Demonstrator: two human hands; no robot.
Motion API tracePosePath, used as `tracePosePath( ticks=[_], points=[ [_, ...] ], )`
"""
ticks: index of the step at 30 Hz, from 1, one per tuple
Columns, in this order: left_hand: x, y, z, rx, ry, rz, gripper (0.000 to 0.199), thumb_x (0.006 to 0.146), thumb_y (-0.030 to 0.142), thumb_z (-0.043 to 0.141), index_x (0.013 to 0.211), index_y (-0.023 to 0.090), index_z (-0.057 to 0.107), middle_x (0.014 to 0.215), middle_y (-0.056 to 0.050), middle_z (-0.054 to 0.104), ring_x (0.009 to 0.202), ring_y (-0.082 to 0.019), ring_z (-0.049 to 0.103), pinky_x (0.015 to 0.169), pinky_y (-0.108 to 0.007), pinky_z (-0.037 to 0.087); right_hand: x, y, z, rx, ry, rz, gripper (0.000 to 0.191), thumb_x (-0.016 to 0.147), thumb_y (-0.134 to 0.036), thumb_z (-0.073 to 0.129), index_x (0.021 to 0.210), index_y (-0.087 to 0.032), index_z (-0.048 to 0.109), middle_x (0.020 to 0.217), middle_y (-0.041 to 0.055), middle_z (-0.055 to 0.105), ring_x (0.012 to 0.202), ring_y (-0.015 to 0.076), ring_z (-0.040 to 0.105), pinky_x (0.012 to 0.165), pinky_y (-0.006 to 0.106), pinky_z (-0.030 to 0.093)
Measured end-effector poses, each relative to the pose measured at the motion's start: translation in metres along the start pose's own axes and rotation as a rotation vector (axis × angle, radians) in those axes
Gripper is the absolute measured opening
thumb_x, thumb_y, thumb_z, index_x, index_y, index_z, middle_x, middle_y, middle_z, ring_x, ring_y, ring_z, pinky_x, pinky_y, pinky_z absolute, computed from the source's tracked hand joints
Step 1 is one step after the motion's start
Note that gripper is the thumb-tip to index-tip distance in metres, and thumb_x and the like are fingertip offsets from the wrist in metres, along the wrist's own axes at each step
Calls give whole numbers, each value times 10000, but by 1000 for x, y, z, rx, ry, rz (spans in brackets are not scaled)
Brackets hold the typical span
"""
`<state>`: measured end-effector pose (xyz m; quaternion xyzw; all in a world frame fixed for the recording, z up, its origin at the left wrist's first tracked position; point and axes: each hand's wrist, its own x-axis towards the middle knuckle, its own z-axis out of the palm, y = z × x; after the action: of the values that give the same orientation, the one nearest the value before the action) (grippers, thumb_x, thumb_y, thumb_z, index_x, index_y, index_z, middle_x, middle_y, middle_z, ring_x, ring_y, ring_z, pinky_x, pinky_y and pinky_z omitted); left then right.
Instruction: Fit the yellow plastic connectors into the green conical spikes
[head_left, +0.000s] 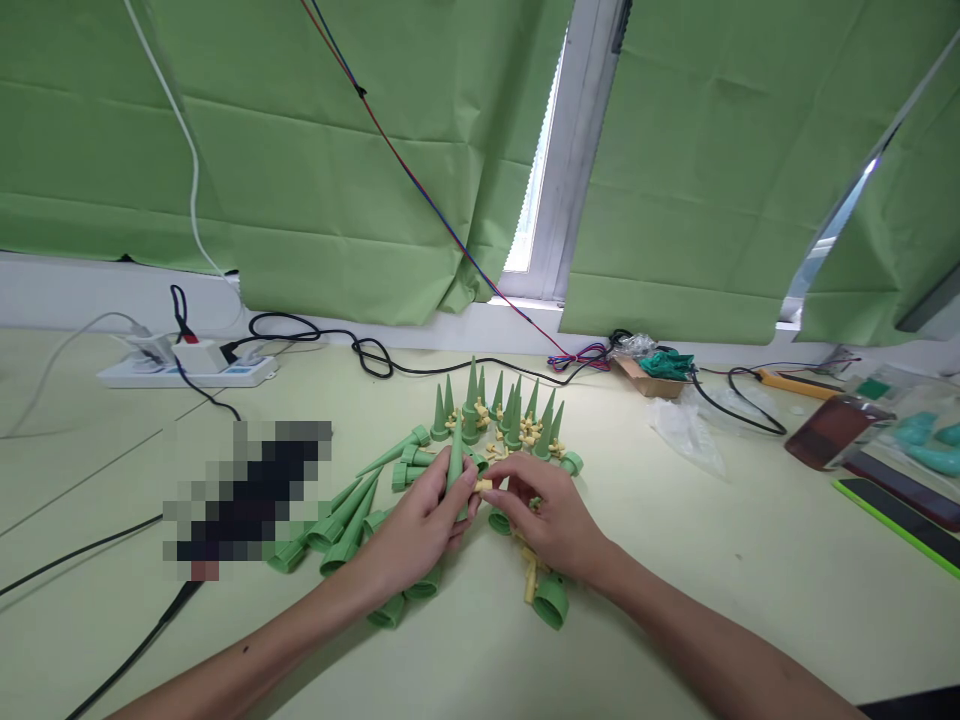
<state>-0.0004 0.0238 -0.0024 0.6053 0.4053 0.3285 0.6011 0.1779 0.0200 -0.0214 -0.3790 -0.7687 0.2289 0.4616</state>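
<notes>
My left hand (429, 513) is closed around a green cone-shaped spike (455, 462), its tip pointing up. Between the thumb and fingertips of my right hand (553, 512) is a small pale yellow piece (484, 486), touching the side of the spike. Several green spikes (513, 418) stand upright behind the hands, with small yellow pieces (528, 436) scattered among them. More green spikes (349, 535) lie on their sides at the left. Below my right hand lie another green part (551, 600) and a yellow piece (531, 578).
On the table (675, 620), a power strip (187, 372) stands at the back left and a pixelated dark object (251, 495) lies nearer. Black cable (450, 370) runs along the back. At the right are a cardboard box (651, 380), plastic bag (686, 432), reddish-brown bottle (831, 432) and green-edged device (900, 522).
</notes>
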Motion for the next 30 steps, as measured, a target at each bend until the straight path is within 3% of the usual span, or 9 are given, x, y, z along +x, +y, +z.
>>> tracePosePath(
  ticks=[11,21,30],
  points=[
    [0,-4,-1,37,5,22,387,897,602,470,942,224,398,668,74,346,560,-83,265,484,-179,291,0,2,1,-66,12,-139,116,958,-231,520,939,-185,625,792,33,603,715,153,533,671,270,424],
    [-1,-3,1,63,-4,66,353,926,573,446,941,223,406,691,68,366,583,-85,279,499,-173,310,0,4,3,-72,-4,-127,124,963,-217,503,887,-181,594,772,16,578,693,138,514,655,255,405],
    [-3,-4,0,279,37,183,288,970,506,397,962,225,455,768,36,457,692,-111,409,680,-228,408,-2,9,3,-108,-48,-105,235,991,-241,448,785,-184,548,711,-7,519,657,124,468,635,249,365]
  ],
)
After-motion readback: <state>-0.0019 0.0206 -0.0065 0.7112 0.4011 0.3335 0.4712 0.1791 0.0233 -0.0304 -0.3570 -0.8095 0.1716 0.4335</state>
